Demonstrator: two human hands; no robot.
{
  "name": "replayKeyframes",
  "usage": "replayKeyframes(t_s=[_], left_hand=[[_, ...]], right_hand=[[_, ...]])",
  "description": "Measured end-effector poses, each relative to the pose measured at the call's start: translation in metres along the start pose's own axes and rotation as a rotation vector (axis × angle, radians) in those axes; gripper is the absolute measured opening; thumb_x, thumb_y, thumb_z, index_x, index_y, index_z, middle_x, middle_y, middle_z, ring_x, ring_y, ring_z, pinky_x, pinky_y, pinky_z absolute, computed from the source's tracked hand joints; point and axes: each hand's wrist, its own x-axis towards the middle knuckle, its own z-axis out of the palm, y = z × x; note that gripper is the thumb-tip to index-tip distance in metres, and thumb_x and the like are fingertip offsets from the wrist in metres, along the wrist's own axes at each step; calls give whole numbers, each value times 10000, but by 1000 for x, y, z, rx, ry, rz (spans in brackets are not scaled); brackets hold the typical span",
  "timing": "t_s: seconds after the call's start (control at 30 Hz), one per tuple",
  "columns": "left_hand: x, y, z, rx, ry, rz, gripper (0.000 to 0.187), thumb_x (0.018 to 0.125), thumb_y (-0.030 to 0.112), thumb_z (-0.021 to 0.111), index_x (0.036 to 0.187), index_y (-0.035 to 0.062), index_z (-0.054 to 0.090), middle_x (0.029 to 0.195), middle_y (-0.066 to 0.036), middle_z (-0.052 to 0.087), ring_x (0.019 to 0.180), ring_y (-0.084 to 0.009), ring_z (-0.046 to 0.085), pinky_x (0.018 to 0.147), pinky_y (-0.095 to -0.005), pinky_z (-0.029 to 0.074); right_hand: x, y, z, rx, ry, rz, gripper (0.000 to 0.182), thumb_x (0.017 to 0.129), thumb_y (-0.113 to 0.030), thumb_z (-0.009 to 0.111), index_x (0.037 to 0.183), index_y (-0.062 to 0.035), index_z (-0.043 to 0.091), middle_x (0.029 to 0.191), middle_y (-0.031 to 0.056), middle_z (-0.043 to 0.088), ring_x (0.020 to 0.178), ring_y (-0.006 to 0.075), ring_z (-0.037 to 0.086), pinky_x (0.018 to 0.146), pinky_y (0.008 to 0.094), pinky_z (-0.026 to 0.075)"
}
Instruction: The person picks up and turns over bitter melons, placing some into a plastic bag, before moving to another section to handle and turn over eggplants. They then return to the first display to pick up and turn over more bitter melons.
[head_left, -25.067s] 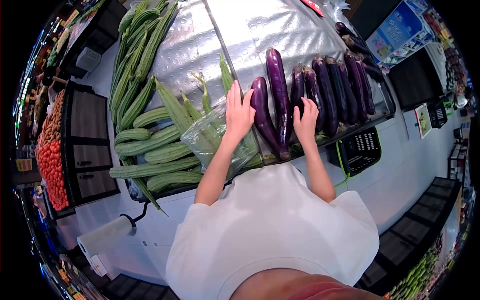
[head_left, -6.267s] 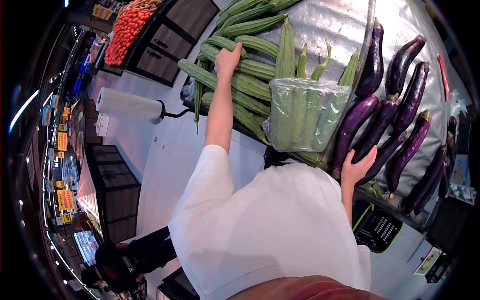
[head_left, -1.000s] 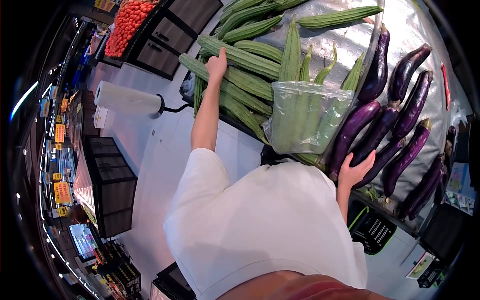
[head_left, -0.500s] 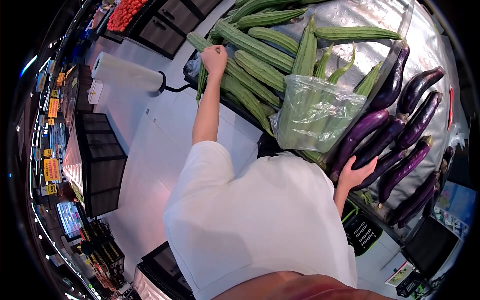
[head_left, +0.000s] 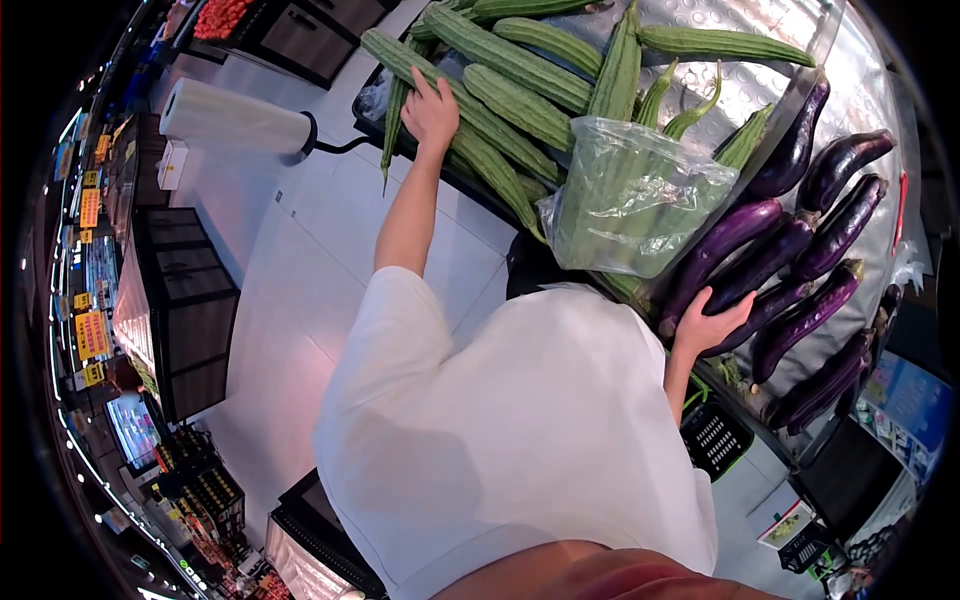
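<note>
Fingers of my left hand (head_left: 430, 108) lie spread flat on a ridged gourd (head_left: 462, 104) left of the bag (head_left: 628, 200), pressing, not closed around it. Right of the bag, my right hand (head_left: 708, 327) cups the lowest eggplant (head_left: 714, 247) loosely.

The clear bag (head_left: 630, 205) veils the gourds inside, and the top edge crops the gourd pile (head_left: 500, 60).
</note>
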Motion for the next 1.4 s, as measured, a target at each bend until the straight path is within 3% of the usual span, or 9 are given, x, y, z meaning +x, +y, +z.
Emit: replayKeyframes(t_s=[0.27,0.37,0.57,0.7,0.83,1.0,1.1,1.23,1.4], left_hand=[[-2,9,-15,-24,-55,-68,689,1033,478,420,1578,84,269,1182,-232,665,1152,-386,585,1043,-511,365],[-1,6,-9,59,1,-42,685,1021,505,426,1563,108,293,1048,-240,709,980,-434,647,907,-529,453],[3,3,-10,87,-97,-59,712,1034,576,328,1596,149,230,1051,-286,705,985,-453,664,898,-534,471],[5,-1,-5,113,-136,-90,727,1033,614,272,1612,184,179,1045,-285,709,990,-463,668,898,-541,477],[9,-8,2,147,-122,-66,739,1029,643,230,1620,206,152,1006,-272,720,943,-460,678,866,-536,483],[9,-3,1,122,-133,-85,746,1026,657,219,1620,212,143,1001,-259,725,917,-448,679,871,-523,473],[10,-8,2,113,-148,-90,746,1028,647,220,1621,202,138,1034,-257,722,963,-450,673,895,-540,460],[8,-4,-2,115,-153,-92,743,1033,626,235,1614,167,172,1127,-246,706,1019,-450,662,933,-553,448],[9,-8,4,87,-76,-41,739,1037,595,291,1591,109,244,1308,-226,634,1204,-430,573,1007,-552,415]], right_hand=[[-2,2,0,-5,7,-18,772,865,-198,710,1512,24,353,1495,262,421,1382,422,412,1146,456,344],[-2,6,-1,7,-3,-13,778,861,-189,711,1513,26,344,1496,262,412,1381,425,411,1145,459,346],[1,13,-18,70,-122,-44,793,881,-159,695,1543,16,294,1529,253,371,1419,414,357,1166,461,311],[5,13,-63,175,-36,66,369,940,-142,657,1287,-20,624,1433,185,496,1315,369,487,1103,426,387],[11,56,-104,29,100,32,238,1029,-116,516,1164,-12,683,1175,146,667,1165,323,572,1034,413,421],[32,106,-131,8,67,193,386,1074,-250,433,1312,3,601,1357,194,558,1310,351,456,1106,426,347],[45,116,-116,-95,89,84,656,1038,-368,498,1526,28,312,1552,287,298,1414,433,317,1179,475,249],[41,135,-64,-223,12,-41,774,1012,-405,508,1576,11,181,1586,263,271,1440,419,290,1193,517,178],[40,136,-63,-171,-17,43,780,1007,-408,515,1579,1,179,1583,240,294,1443,403,296,1191,514,182]])
